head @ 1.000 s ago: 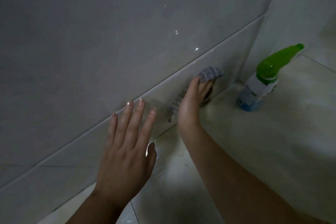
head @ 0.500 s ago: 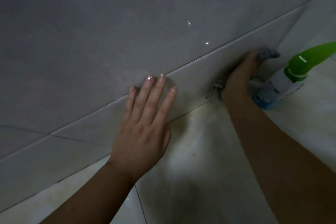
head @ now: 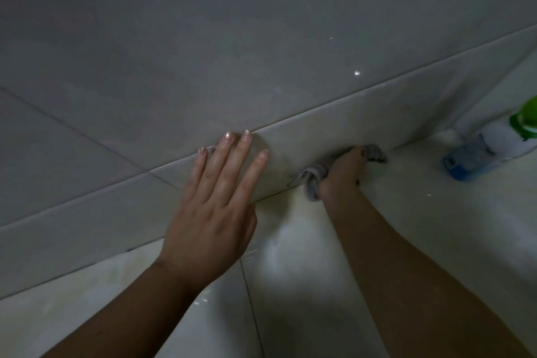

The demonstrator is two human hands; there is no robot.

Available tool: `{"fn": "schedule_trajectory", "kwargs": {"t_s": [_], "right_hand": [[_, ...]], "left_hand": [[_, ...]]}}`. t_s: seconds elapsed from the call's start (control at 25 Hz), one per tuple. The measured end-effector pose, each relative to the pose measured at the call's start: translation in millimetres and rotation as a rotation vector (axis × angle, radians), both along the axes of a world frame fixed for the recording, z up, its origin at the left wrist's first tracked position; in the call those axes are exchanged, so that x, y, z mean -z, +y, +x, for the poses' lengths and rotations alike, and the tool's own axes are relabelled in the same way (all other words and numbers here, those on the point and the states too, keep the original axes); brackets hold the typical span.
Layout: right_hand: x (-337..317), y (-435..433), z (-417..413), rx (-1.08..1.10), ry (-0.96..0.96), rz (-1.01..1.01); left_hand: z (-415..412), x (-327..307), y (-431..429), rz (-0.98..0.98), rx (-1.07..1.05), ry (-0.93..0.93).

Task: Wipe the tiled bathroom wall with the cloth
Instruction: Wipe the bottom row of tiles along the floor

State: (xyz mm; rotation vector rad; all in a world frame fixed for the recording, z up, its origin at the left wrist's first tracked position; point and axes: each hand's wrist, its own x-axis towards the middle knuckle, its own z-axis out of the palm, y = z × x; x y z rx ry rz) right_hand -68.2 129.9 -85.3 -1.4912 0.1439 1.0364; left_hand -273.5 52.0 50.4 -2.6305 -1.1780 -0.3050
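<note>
The grey tiled wall (head: pixel 261 38) fills the upper part of the view, with a pale bottom row of tiles (head: pixel 319 136) meeting the floor. My left hand (head: pixel 215 212) lies flat against that bottom row, fingers straight and spread. My right hand (head: pixel 343 174) grips a grey cloth (head: pixel 312 180) and presses it against the foot of the wall where it meets the floor. Cloth ends stick out on both sides of the hand; the middle is hidden under my fingers.
A spray bottle (head: pixel 488 151) with a green nozzle and blue-white label lies on the floor by the wall at the right edge. The cream floor tiles (head: pixel 305 285) are glossy, and a grout line runs between my arms.
My right hand has drawn the cloth back leftward and down along the base of the wall, away from the spray bottle. My left hand stays flat on the wall. The view shifted left.
</note>
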Motion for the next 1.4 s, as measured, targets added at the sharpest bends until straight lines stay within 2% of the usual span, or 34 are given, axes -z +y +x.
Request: {"fn": "schedule_trajectory", "kwargs": {"t_s": [0.04,0.16,0.2,0.44,0.52,0.6,0.72,0.88,0.92,1.04,1.12,1.2,1.32,1.4], "right_hand": [[5,0,-14,0.003,0.057,0.021],[2,-4,-64,0.129,0.541,0.19],[-1,-7,-82,0.127,0.621,0.222],[-49,-56,-144,-0.145,0.792,0.203],[-69,-75,-143,-0.253,0.819,0.218],[-89,-97,-137,-0.381,0.792,0.235],[-129,-125,-115,-0.582,0.671,0.292],[-188,-152,-66,-0.687,0.529,0.421],[-200,-159,-51,-0.713,0.498,0.441],[-223,-180,-13,-0.777,0.427,0.475],[-228,-189,12,-0.765,0.347,0.505],[-233,-194,33,-0.743,0.271,0.494],[-235,-192,57,-0.73,0.155,0.438],[-237,-188,71,-0.746,0.001,0.388]], "left_hand": [[-7,-3,-3,0.003,-0.012,0.003],[-31,-15,-13,0.018,-0.038,0.021],[-39,-19,-17,0.018,-0.044,0.027],[-93,-34,-56,-0.031,-0.134,0.108],[-102,-39,-72,-0.066,-0.188,0.067],[-100,-47,-85,-0.131,-0.273,-0.037],[-81,-68,-100,-0.274,-0.39,-0.294],[-33,-88,-111,-0.55,-0.471,-0.653],[-19,-92,-111,-0.691,-0.524,-0.793],[18,-105,-106,-1.3,-0.591,-1.291],[36,-109,-104,-1.547,-0.535,-1.31],[55,-107,-104,-1.635,-0.48,-1.256],[78,-102,-100,-1.571,-0.476,-1.28],[85,-100,-96,-1.515,-0.489,-1.346]]}}
